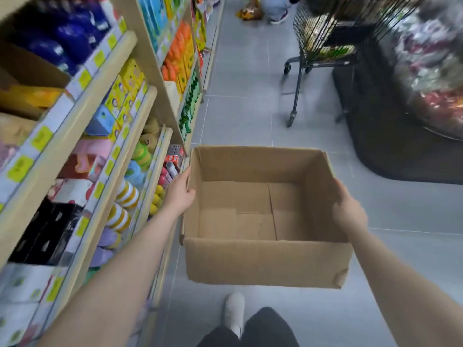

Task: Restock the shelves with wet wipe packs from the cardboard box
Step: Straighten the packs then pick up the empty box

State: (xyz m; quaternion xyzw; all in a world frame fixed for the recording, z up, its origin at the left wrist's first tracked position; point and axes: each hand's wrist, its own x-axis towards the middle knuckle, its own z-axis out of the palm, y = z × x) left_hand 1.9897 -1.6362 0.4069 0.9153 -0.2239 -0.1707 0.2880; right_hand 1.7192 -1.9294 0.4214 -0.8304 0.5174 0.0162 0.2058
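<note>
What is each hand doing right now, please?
Left hand: grips the left wall of the cardboard box, thumb over the rim.
Right hand: grips the box's right wall, fingers curled over the rim.

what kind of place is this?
Most likely a shop aisle: stocked shelves with yellow price tags on the left, a wire shopping cart ahead, and an empty cardboard box carried between both hands.
</note>
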